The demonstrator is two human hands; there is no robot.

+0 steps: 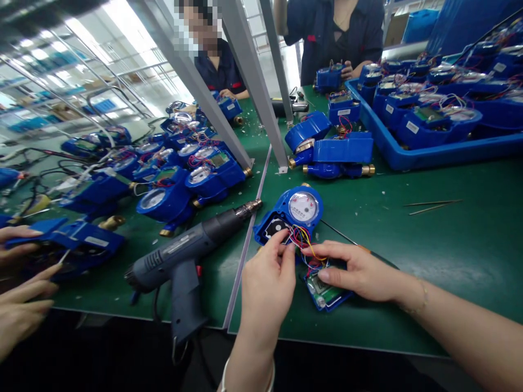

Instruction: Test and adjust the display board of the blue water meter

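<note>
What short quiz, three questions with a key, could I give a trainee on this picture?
1. True or false: the heat gun lies on the green table, to the left of the meter that the person is handling.

2. Which of the person's hands has its thumb on the circuit board?

3. Where are the fingertips of the left hand?
A) in the blue tray
B) at the meter's open compartment
C) on the heat gun's handle

Key: 1. True. 2. The right hand. 3. B.
</note>
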